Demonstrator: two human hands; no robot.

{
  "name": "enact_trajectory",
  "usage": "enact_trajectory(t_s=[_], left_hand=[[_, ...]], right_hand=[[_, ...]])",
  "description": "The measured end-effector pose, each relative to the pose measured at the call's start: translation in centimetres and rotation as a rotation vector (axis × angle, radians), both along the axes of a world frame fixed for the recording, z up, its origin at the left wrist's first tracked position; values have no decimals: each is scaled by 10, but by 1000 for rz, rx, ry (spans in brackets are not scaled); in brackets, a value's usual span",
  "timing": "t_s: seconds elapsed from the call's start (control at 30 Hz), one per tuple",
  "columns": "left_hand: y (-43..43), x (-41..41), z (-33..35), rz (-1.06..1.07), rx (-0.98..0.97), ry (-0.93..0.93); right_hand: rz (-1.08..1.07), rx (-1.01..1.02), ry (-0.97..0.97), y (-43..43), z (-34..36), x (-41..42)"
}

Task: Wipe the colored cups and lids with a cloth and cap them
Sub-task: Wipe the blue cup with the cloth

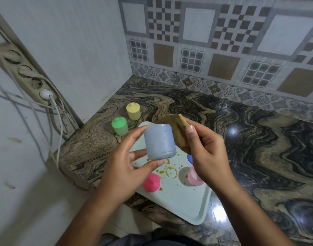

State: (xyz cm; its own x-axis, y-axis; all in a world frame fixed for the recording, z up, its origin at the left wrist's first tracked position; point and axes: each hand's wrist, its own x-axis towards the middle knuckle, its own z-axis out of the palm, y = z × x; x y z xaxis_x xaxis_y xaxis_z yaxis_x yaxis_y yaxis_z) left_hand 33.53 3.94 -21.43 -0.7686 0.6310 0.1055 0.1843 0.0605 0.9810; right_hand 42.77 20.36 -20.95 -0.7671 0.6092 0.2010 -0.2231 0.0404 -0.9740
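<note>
Beyond your left fingertips, back by the wall, stand the green cup (120, 126) and the yellow cup (133, 111). Both are capped, so I take them as finished and parked clear of the mess. Your left hand (127, 166) grips the blue cup (160, 142), with the forefinger curled up to the left of the rim and the thumb (155, 163) tucked under the base. That lifts the cup above the tray (178, 206) with its mouth tipped away from you, toward the cloth. Just right of the rim, your right hand (205, 151) pinches the folded brown cloth (177, 128) between the thumb and the fingers behind it. From this angle I can't say whether the cloth goes into the mouth or only lies behind it. Specks show on the blue wall, so the wiping looks unfinished. Below your left thumb, on the stained tray, lies the red lid (151, 182). Under your right palm the blue lid (190, 158) peeks out, with the pink cup (194, 176) just nearer you and partly hidden. Both seem kept within reach, the lid for capping and the cup for the next wipe.
</note>
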Motion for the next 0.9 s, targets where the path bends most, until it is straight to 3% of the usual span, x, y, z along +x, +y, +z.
enact_trajectory(t_s=[0.23, 0.47, 0.57, 0.63, 0.73, 0.8, 0.9], left_hand=[[-2, 5, 3, 61, 95, -94], [-10, -7, 13, 170, 188, -102], [-16, -15, 15, 178, 153, -65], [-19, -16, 15, 170, 143, -68], [-23, -15, 12, 175, 159, -93], [-26, -14, 9, 178, 157, -105], [-29, -12, 3, 183, 135, -108]], right_hand=[[33, 656, 109, -13, -13, -6], [91, 782, 173, -26, -24, 19], [161, 510, 61, -30, -36, 29], [104, 42, -71, -37, -36, 30], [98, -609, -124, -33, -29, 25], [108, -784, -138, -24, -23, 21], [89, -840, -224, -14, -21, 15]])
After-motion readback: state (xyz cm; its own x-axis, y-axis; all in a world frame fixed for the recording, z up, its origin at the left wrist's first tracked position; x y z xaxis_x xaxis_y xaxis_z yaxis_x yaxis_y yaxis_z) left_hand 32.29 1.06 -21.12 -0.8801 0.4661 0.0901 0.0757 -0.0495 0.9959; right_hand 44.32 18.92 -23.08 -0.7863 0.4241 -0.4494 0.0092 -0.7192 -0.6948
